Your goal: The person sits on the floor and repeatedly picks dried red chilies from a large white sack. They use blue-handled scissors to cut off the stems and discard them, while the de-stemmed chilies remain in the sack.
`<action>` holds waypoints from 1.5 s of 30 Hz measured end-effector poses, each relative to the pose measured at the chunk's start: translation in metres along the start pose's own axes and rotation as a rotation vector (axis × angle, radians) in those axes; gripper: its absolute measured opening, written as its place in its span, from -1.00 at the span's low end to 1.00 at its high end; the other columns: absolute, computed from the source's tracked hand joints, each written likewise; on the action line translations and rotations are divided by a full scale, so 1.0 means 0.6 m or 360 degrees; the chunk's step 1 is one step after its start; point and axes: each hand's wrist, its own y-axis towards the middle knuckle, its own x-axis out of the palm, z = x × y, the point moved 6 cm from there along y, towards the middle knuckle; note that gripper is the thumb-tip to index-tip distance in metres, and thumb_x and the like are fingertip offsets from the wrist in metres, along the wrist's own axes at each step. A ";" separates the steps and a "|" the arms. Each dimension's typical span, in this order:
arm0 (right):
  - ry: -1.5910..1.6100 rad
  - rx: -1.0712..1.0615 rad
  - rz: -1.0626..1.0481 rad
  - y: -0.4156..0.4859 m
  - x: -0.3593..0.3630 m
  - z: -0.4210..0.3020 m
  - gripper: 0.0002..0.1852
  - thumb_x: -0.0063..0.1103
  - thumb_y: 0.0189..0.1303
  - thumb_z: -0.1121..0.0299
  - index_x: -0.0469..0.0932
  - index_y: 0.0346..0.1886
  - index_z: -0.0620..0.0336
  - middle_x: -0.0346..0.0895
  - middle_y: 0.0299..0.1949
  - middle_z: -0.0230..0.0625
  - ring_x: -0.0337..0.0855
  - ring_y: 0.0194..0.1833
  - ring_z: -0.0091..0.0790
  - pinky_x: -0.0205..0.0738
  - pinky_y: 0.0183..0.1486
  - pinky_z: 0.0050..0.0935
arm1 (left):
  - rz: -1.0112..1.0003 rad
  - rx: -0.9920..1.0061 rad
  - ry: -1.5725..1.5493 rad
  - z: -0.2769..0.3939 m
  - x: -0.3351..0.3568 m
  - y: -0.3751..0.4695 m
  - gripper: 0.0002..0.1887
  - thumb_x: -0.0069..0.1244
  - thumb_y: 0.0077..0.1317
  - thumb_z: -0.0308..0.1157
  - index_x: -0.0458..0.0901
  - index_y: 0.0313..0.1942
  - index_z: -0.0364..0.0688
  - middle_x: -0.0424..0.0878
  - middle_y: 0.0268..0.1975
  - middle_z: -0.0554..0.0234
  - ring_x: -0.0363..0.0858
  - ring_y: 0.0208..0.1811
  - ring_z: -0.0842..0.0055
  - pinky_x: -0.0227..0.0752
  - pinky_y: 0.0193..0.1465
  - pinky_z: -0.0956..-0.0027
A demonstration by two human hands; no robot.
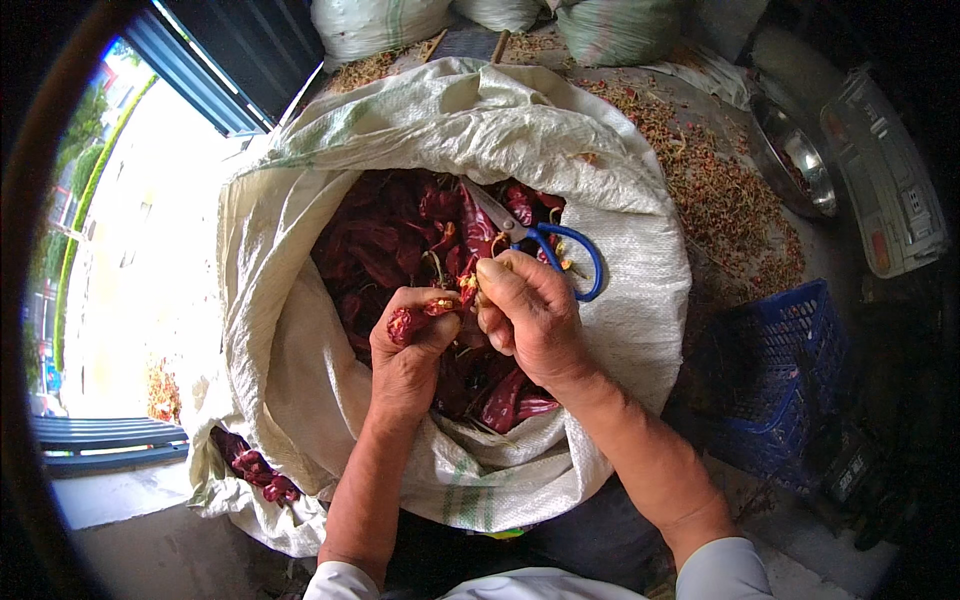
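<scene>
A large white woven sack (622, 315) with a rolled rim holds many dried red chili peppers (375, 240). Over the peppers, my left hand (409, 352) is closed on dried red chili peppers (405, 324), whose torn ends stick out above the thumb. Close on its right, my right hand (529, 307) pinches at the yellowish stem end of a pepper between thumb and forefinger; the fingers hide most of it. Scissors with blue handles (592, 259) lie just beyond my right hand, blades on the peppers and handles partly over the sack's cloth.
Chili stems and scraps (712, 187) cover the floor at the right, near a steel bowl (814, 169) and a clear plastic container (885, 172). A blue plastic crate (787, 375) stands lower right. Full sacks (622, 30) stand at the back. A smaller sack (247, 517) with chilies sits lower left.
</scene>
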 end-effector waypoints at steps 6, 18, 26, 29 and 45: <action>0.0199 0.0084 0.0006 0.002 0.006 0.011 -0.69 0.07 0.47 0.18 0.49 -0.41 0.11 0.43 -0.59 -0.52 0.33 -0.65 -0.73 0.21 -0.64 -0.66 | -0.0042 -0.0014 -0.0073 0.000 -0.001 0.006 -0.80 0.14 0.35 -0.52 0.59 -0.04 -0.26 0.69 -0.24 0.23 0.67 -0.27 0.50 0.56 -0.11 0.41; 0.1083 -0.0491 0.0267 0.049 -0.131 -0.098 -0.75 0.14 0.45 0.20 0.54 0.02 0.15 0.66 -0.15 -0.26 0.59 -0.42 -0.53 0.48 -0.36 -0.51 | 0.0334 0.0085 0.0621 0.038 -0.083 0.042 -0.76 0.05 0.21 -0.70 0.58 -0.15 -0.20 0.64 -0.20 0.27 0.60 -0.26 0.51 0.48 -0.11 0.44; 0.0968 -0.0590 0.0209 0.043 -0.150 -0.095 -0.67 0.08 0.48 0.26 0.50 0.19 0.18 0.65 0.06 -0.12 0.75 -0.30 -0.43 0.62 -0.28 -0.50 | 0.0054 0.0409 0.2784 0.010 -0.112 0.140 -0.53 0.04 -0.01 -0.70 0.50 -0.02 -0.22 0.61 -0.26 -0.11 0.60 -0.17 -0.07 0.46 -0.14 -0.07; 0.0848 -0.0501 0.0313 0.032 -0.146 -0.096 -0.57 0.07 0.48 0.23 0.39 0.31 0.19 0.69 -0.08 -0.10 0.74 -0.35 -0.41 0.60 -0.36 -0.51 | 0.0179 0.0522 0.2652 0.034 -0.082 0.129 -0.58 0.09 0.03 -0.67 0.54 -0.05 -0.22 0.64 -0.23 -0.15 0.61 -0.17 -0.11 0.49 -0.12 -0.02; -0.1521 -0.0865 0.0059 0.011 0.000 -0.035 -0.78 0.27 0.27 0.26 0.55 -0.28 0.23 0.65 -0.40 -0.08 0.71 -0.38 -0.06 0.55 -0.31 -0.12 | 0.0178 -0.0110 0.0786 0.043 -0.042 0.036 -0.69 0.24 0.13 -0.65 0.61 -0.13 -0.21 0.67 -0.20 0.42 0.58 -0.15 0.69 0.47 0.01 0.53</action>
